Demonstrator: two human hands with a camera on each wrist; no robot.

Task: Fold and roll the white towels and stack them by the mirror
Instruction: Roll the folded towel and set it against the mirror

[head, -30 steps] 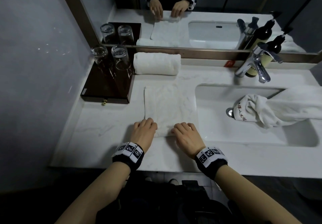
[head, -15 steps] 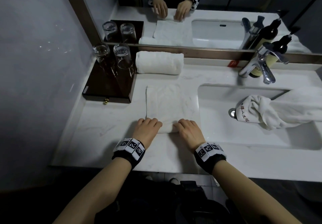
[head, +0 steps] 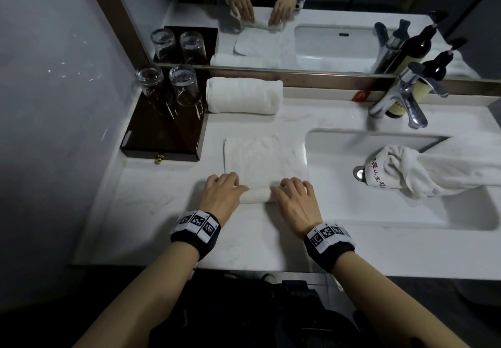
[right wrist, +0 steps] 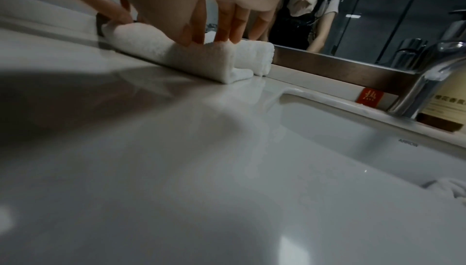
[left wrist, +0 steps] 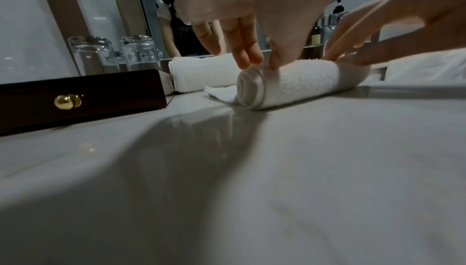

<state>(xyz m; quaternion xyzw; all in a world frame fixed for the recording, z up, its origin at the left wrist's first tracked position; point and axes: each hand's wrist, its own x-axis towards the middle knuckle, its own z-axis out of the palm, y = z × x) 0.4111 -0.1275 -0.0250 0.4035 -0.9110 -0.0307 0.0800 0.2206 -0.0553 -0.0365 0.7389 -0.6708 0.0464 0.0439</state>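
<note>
A folded white towel (head: 260, 158) lies flat on the counter, and its near end is wound into a roll (head: 257, 194). My left hand (head: 225, 187) presses on the roll's left end, fingertips (left wrist: 242, 54) on top of it. My right hand (head: 294, 193) presses on the right end with straight fingers (right wrist: 221, 30). The spiral end of the roll (left wrist: 252, 88) shows in the left wrist view. A finished rolled towel (head: 244, 95) lies against the mirror frame behind it. A crumpled white towel (head: 406, 168) hangs into the sink.
A dark wooden tray (head: 162, 141) with two upturned glasses (head: 184, 84) stands at the back left, next to the rolled towel. The sink basin (head: 379, 206) opens just right of my right hand. A faucet (head: 401, 98) and a dark bottle (head: 433, 71) stand behind it.
Both hands have moved away from me toward the mirror, winding the towel's near end. The roll has grown thicker and the flat part shorter.
</note>
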